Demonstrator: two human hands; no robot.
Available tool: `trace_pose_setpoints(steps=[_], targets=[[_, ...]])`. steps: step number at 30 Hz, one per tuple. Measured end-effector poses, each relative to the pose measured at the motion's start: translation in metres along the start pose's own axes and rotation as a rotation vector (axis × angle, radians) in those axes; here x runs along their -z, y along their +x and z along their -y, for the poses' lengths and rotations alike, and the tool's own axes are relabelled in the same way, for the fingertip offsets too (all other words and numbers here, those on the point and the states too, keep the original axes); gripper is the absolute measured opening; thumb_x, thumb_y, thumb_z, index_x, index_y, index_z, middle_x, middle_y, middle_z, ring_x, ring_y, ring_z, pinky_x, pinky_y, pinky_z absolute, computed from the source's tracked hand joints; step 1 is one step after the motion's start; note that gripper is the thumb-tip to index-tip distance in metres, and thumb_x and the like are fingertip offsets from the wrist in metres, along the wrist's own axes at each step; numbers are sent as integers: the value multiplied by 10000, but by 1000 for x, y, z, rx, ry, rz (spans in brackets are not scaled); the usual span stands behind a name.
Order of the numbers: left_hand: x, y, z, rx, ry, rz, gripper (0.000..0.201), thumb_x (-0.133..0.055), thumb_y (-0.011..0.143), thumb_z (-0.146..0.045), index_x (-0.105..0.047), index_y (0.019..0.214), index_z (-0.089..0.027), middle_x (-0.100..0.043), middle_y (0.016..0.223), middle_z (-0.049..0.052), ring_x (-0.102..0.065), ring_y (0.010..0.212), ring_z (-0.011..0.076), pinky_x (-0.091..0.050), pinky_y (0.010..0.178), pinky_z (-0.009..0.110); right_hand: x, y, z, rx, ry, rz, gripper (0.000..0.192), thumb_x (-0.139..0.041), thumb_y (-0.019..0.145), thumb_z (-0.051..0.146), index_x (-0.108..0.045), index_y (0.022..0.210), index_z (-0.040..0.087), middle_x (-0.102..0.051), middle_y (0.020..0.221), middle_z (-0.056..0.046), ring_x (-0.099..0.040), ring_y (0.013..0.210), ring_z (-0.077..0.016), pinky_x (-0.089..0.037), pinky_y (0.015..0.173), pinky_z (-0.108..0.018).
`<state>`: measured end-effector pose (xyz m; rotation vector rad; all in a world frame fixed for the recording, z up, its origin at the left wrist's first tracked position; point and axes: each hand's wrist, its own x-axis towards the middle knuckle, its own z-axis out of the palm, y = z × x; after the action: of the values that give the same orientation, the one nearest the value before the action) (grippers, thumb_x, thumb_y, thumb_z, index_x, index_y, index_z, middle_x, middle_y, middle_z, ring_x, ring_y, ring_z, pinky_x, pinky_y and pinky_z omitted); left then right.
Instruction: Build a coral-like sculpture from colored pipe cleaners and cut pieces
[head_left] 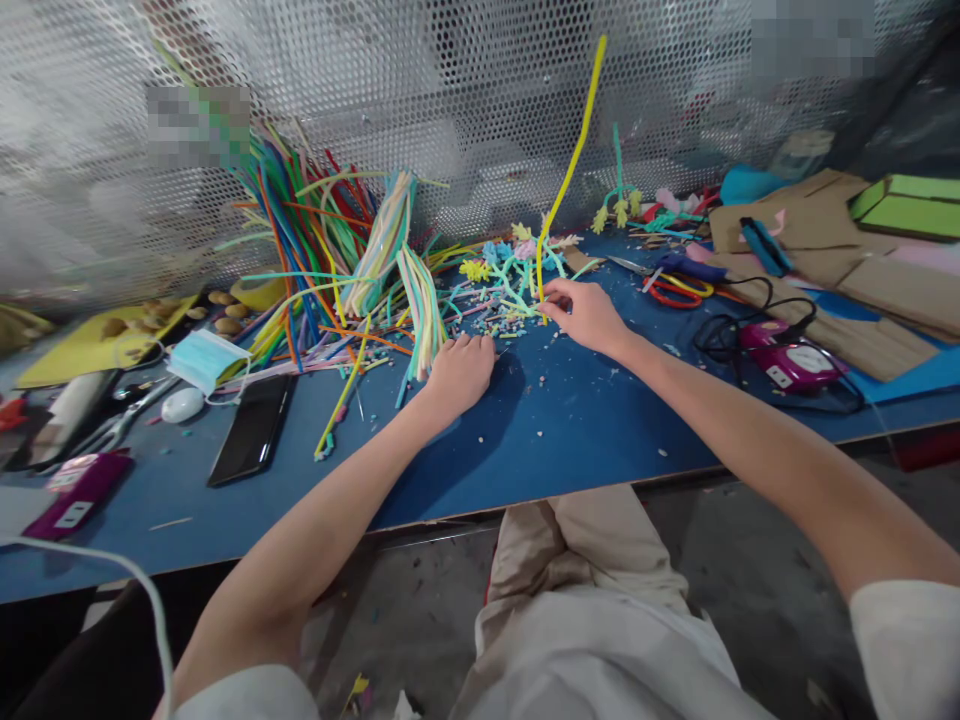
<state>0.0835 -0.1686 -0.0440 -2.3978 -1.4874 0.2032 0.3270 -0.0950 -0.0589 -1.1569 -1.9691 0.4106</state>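
One yellow pipe cleaner (585,128) rises at a tilt above the blue table (600,430), its lower part pinched between the thumb and fingers of the right hand (589,315). The left hand (461,370), fingers curled, is beside a bundle of pale pipe cleaners (424,310); whether it grips anything cannot be determined. Small flowers (474,270) lie beyond the hands. Scissors (630,266) lie right of the right hand; a black phone (253,432) lies farther left.
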Motion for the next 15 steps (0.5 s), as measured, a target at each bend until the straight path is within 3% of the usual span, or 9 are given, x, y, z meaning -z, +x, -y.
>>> trace_pose_setpoints(steps=[9, 15], targets=[[10, 0, 9, 0, -30, -7, 247, -480, 1031, -262, -708, 1044, -167, -768, 1055, 140, -691, 1073, 322, -507, 857, 435, 0, 0, 1, -9, 17, 18, 152, -695, 938, 325, -741, 1054, 238, -818, 953, -52, -751, 887, -260, -546, 852, -419], [16, 0, 12, -27, 59, 50, 273, -485, 1035, -283, -728, 1001, -164, -775, 1001, 147, -711, 1036, 332, -504, 814, 430, 1, 0, 5, 7, 5, 31, 182, -679, 953, 309, -712, 1104, 213, -819, 976, -69, -743, 873, -258, -540, 845, -427]])
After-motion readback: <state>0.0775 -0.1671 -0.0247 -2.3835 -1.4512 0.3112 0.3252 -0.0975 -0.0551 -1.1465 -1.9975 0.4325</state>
